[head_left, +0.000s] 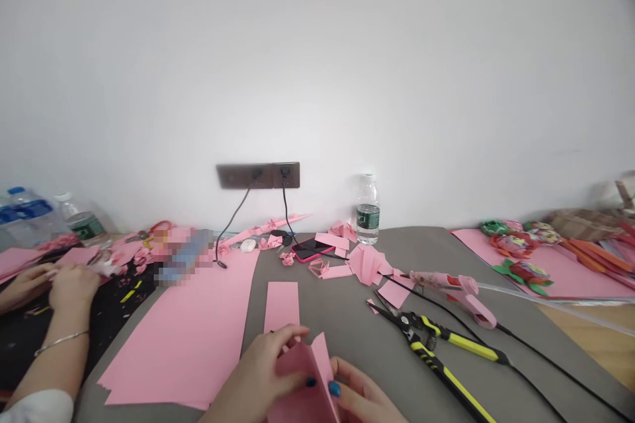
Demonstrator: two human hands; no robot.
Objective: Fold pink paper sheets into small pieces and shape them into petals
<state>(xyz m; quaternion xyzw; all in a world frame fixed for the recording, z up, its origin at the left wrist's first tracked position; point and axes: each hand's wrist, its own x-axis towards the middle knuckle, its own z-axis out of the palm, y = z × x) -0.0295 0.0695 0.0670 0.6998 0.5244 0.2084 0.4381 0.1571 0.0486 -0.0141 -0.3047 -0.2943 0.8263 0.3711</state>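
Holding one folded pink paper point(303, 403)

Pink paper point(198, 330), grey mat point(337, 344) — yellow-and-black pliers handles point(446, 370), white wall point(421, 66)

Illumination: bright, diffuse; source not shown
Wall point(317, 92): palest near the centre, dimmed at the upper right corner
Shadows: faint, soft; folded pink paper point(323, 360) shaded within its fold
Socket plate point(292, 175): left part smeared by blur
Blue patch point(184, 258): coarsely pixelated, detail obscured
Left-edge bottles point(36, 211): stretched, softened
Far right margin: blurred
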